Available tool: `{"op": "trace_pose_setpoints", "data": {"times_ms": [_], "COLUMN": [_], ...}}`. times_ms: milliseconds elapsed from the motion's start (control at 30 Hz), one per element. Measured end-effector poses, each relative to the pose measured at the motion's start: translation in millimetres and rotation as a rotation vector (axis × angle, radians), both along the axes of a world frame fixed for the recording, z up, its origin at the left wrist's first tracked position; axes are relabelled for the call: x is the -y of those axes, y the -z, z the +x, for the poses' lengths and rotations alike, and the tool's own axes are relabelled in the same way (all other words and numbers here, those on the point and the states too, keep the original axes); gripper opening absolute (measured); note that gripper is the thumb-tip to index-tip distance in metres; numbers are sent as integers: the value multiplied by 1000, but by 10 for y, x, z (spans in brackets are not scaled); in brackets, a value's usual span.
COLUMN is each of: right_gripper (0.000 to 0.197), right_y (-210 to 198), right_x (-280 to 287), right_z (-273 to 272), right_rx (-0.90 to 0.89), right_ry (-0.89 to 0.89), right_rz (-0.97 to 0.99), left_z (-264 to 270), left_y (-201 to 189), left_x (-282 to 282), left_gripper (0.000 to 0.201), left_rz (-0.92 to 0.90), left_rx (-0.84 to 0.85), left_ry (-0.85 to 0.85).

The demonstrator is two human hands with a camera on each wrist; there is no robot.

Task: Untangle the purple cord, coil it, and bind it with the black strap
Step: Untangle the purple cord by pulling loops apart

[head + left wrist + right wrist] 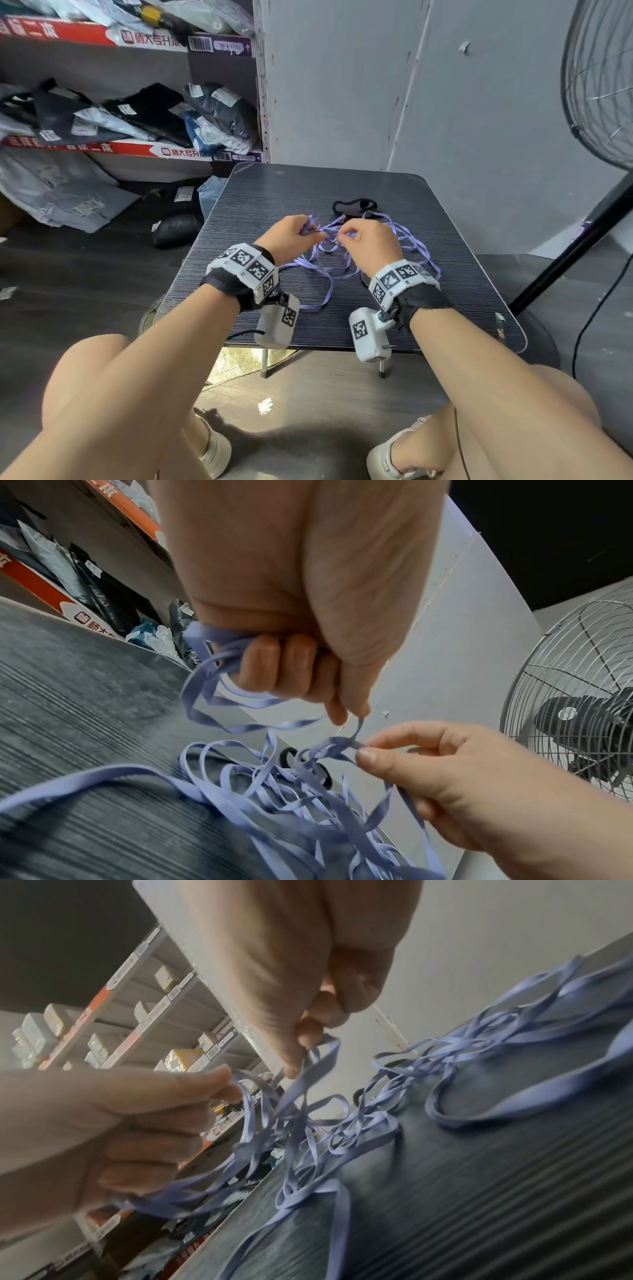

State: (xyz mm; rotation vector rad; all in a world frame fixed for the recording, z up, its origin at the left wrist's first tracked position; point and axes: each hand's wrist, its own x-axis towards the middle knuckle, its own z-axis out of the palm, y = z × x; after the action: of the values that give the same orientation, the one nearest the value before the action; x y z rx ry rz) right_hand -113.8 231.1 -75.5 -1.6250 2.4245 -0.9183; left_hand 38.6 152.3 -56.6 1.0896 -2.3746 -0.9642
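Note:
A long flat purple cord [337, 270] lies in a loose tangle on the dark ribbed table [455, 308]. Both hands hold it just above the table's middle. My left hand [310, 232] has its fingers curled round several loops [209, 656] and pinches one strand between thumb and forefinger. My right hand [342, 236] pinches a small loop [339, 744] of the same tangle, close to the left fingertips. In the right wrist view the right hand [301, 1053] lifts strands while the rest of the cord [479, 1096] trails over the table. The black strap [354, 207] lies behind the tangle, untouched.
A large wire-caged fan [603, 85] on a black stand [565, 263] is at the right of the table. Shelves [137, 102] stacked with bagged parcels fill the left, with more bags on the floor. A grey wall [342, 85] is behind the table.

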Motion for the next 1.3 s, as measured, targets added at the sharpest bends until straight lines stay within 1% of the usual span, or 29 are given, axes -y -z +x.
{"op": "trace_pose_setpoints", "data": {"times_ms": [167, 300, 400, 467, 533, 600, 767, 833, 900, 967, 1033, 1100, 1167, 1200, 1300], "right_gripper": [7, 22, 26, 30, 39, 46, 49, 56, 66, 74, 70, 57, 50, 50, 59], "right_y": [85, 112, 107, 88, 63, 44, 38, 13, -22, -69, -107, -125, -150, -164, -210], "right_x": [-35, -123, -139, -162, -197, -220, -176, -155, -148, -155, -148, -133, -127, -120, -80], "right_z": [-107, -148, -169, -200, -246, -283, -293, -279, -247, -203, -153, -81, 22, 75, 168], "right_rx": [241, 182, 156, 146, 126, 92, 19, 9, 28, 78, 22, -80, -97, -95, -129], "right_ry": [86, 139, 184, 228, 262, 264, 274, 238, 135, 42, -8, -53, -104, -123, -119], "right_rz": [-72, -76, -78, -15, 54, 91, 159, 220, 246, 161, 4, -148, -254, -269, -181], "left_z": [73, 104, 113, 147, 205, 251, 255, 230, 195, 154, 120, 89, 62, 49, 17], "left_y": [36, 58, 80, 106, 126, 136, 121, 87, 36, -29, -96, -150, -205, -230, -300], "left_x": [46, 88, 134, 195, 259, 315, 309, 270, 211, 138, 78, 43, 5, -13, -73], "left_gripper": [33, 33, 34, 34, 33, 33, 34, 34, 36, 38, 38, 38, 38, 38, 38], "left_rz": [-18, -11, -2, 20, 39, 39, 53, 54, 42, 21, 0, 1, 6, 1, -22], "left_rx": [-92, -162, -203, -229, -249, -259, -270, -276, -255, -241, -246, -256, -261, -256, -261], "left_ry": [-90, -170, -269, -324, -373, -413, -449, -442, -391, -317, -272, -260, -239, -219, -149]}}
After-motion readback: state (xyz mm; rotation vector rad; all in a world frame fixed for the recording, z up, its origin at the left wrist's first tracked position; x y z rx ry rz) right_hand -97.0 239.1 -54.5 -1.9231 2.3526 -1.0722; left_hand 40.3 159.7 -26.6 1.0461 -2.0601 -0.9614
